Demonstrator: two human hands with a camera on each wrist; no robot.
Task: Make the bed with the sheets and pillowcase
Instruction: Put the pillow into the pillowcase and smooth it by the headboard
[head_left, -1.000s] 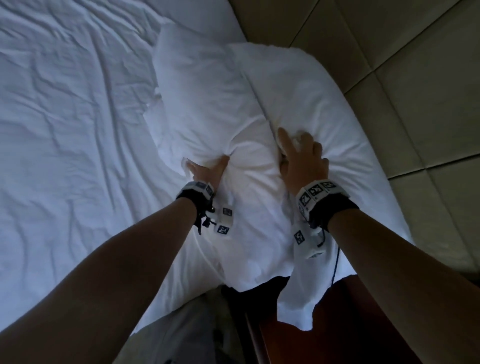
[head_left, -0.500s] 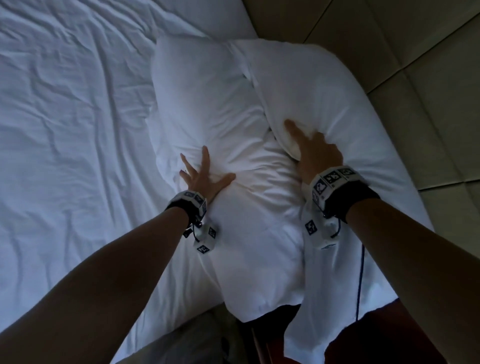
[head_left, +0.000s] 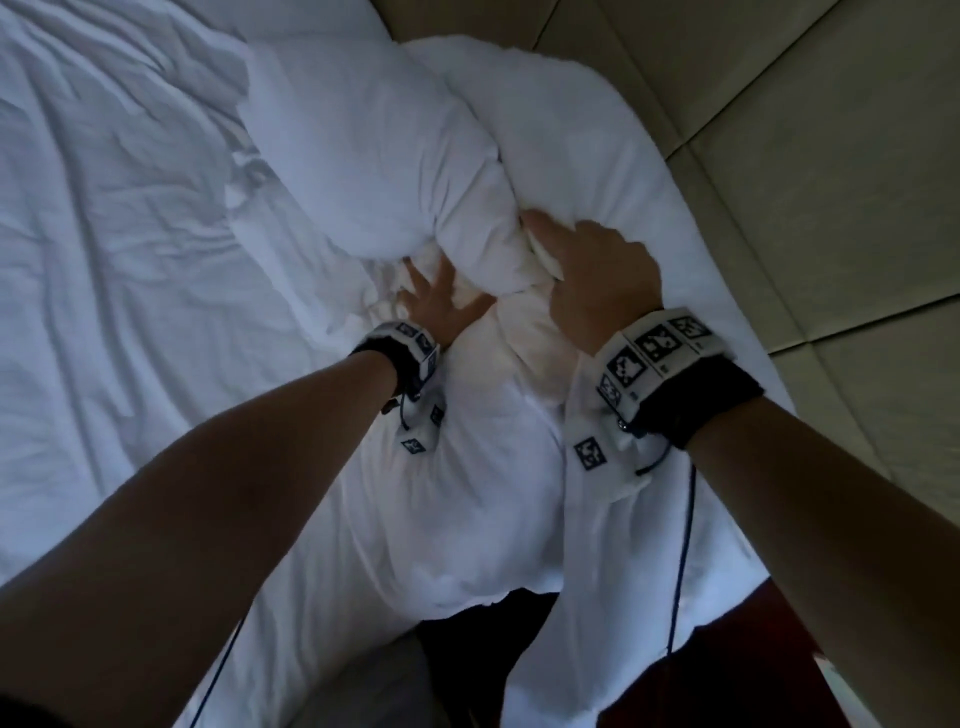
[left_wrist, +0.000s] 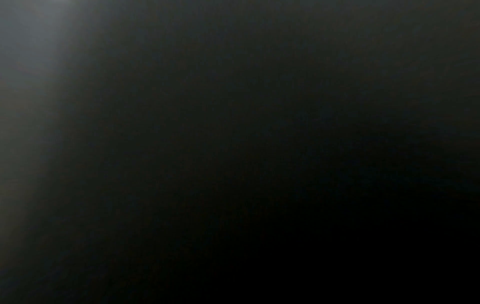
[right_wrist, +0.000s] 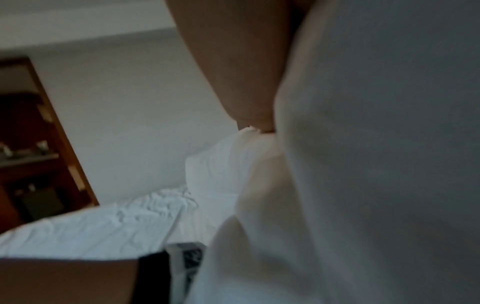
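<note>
In the head view a white pillow (head_left: 363, 156) lies on the bed, bunched at its near end, and a second white pillow (head_left: 597, 156) lies against it on the right. The loose white pillowcase (head_left: 467, 493) runs from them toward me. My left hand (head_left: 434, 299) presses with straight, spread fingers into the crumpled cloth under the first pillow. My right hand (head_left: 571, 260) grips a bunch of white fabric where the two pillows meet. The right wrist view shows a finger (right_wrist: 233, 72) against white fabric (right_wrist: 376, 144). The left wrist view is dark.
A wrinkled white sheet (head_left: 104, 260) covers the bed on the left. Padded beige panels (head_left: 805, 208) rise on the right. Dark red wood (head_left: 753, 649) shows at bottom right. In the right wrist view a wooden shelf unit (right_wrist: 39, 144) stands beyond the bed.
Both hands have pushed further up the pillow. The pillow's near end is now bunched, the left hand has gone in under it, and the right hand has closed on the fabric.
</note>
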